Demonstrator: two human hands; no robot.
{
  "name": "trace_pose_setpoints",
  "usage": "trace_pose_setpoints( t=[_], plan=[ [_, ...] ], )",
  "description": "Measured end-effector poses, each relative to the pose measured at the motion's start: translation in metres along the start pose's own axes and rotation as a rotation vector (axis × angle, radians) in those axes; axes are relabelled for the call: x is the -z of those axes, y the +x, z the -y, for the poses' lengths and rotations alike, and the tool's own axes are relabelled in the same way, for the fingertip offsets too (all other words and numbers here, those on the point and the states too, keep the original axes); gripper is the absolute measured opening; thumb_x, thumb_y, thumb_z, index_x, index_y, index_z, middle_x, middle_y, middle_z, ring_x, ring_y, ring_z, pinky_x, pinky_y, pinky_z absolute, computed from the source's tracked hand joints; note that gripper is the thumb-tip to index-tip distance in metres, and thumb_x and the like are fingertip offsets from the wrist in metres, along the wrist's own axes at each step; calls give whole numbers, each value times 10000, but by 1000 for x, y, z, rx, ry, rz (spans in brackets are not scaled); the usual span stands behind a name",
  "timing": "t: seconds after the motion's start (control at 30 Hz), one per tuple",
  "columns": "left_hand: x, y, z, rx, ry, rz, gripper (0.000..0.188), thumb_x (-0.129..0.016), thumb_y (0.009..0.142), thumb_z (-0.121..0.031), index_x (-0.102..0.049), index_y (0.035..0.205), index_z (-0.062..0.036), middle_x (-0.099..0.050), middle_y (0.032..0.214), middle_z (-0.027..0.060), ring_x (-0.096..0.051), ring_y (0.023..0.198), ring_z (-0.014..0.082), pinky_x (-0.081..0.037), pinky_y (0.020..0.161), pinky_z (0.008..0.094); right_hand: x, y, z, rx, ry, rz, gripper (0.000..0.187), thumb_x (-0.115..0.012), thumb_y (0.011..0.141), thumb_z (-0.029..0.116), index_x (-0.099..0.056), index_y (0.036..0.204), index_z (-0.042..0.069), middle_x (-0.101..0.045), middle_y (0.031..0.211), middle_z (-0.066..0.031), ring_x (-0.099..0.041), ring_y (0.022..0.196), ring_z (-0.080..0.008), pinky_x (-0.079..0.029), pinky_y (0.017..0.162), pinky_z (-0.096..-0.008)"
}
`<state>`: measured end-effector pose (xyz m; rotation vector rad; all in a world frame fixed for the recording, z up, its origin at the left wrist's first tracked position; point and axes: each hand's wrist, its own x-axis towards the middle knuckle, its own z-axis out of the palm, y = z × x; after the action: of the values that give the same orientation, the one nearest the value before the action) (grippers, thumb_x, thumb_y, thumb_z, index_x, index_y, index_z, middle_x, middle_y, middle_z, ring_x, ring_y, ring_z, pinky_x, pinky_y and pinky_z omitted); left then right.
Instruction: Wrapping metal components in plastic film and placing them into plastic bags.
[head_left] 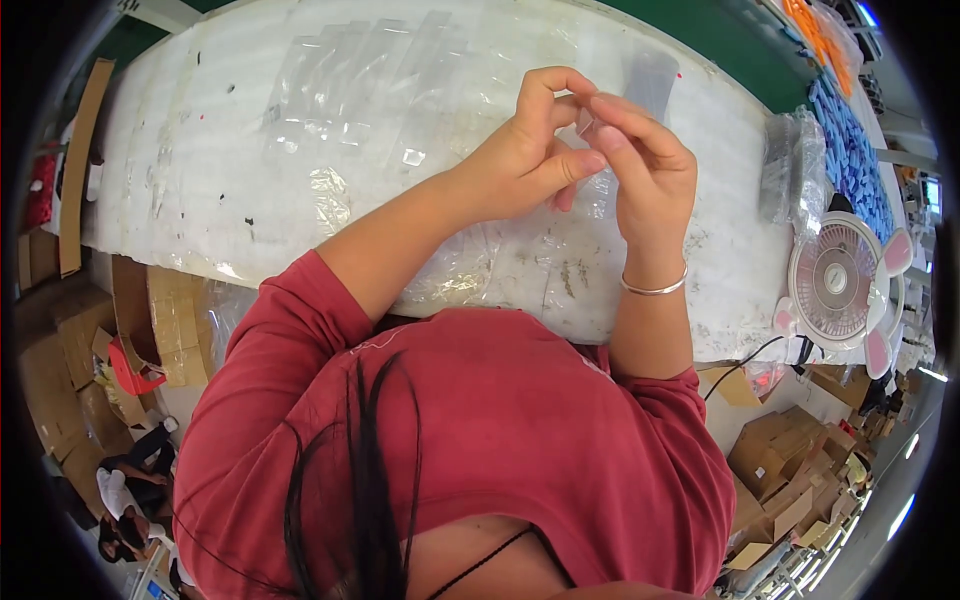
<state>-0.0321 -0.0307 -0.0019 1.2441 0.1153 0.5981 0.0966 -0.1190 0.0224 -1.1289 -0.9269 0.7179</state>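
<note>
Above the far middle of the table, my two hands meet with their fingertips close together. My left hand (540, 150) is closed, its thumb and fingers bent around a small clear plastic piece (586, 124). From the other side my right hand (655, 175), with a silver bangle at the wrist, pinches at the same piece. The fingers cover most of it, so its full shape is hidden. Left of the hands, several flat clear plastic sleeves (365, 85) lie overlapping on the table. A greyish clear stack of plastic (652, 85) lies just beyond my right hand.
The white-covered table (190, 190) carries crinkled clear film (330, 200). On the right are a bagged plastic bundle (795, 165), a heap of blue pieces (850, 150) and a white fan (832, 275) with pink ears. Cardboard boxes (785, 460) stand below; people (135, 495) sit at the lower left.
</note>
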Motion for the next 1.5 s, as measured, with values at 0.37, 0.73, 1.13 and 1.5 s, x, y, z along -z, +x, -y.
trace_pose_setpoints(
  t=[0.37, 0.73, 1.13, 1.5],
  plan=[
    [6, -5, 4, -9, 87, 50, 511, -611, 907, -50, -235, 1245, -124, -546, 997, 111, -535, 556, 113, -450, 512, 240, -4, -1, 12, -137, -19, -58, 181, -661, 854, -9, -706, 1028, -29, -722, 941, -133, -618, 790, -142, -505, 751, -220],
    [7, -6, -3, 54, 6, 43, 527, -588, 914, -48, -211, 1277, -108, -547, 1005, 119, -543, 559, 126, -457, 514, 238, -8, -5, 16, -74, -133, 7, 188, -594, 908, 26, -697, 1056, -27, -691, 1063, -147, -613, 895, -163, -496, 817, -242],
    [41, 5, -74, -192, 910, -327, 469, -653, 857, -161, -449, 1267, -59, -511, 1182, 220, -586, 805, 261, -482, 712, 345, -58, 2, 25, -19, -276, -52, 513, -580, 936, 157, -419, 1397, 2, -497, 1358, -191, -536, 1147, -233, -454, 940, -312],
    [70, -37, -88, 280, 1718, -332, 498, -712, 712, -298, -609, 1176, -150, -189, 1499, 316, -409, 1139, 482, -399, 858, 563, -81, -1, 11, -135, -410, -7, 560, -643, 896, 126, -413, 1390, -4, -545, 1267, -191, -581, 1055, -232, -470, 879, -299]
  ],
)
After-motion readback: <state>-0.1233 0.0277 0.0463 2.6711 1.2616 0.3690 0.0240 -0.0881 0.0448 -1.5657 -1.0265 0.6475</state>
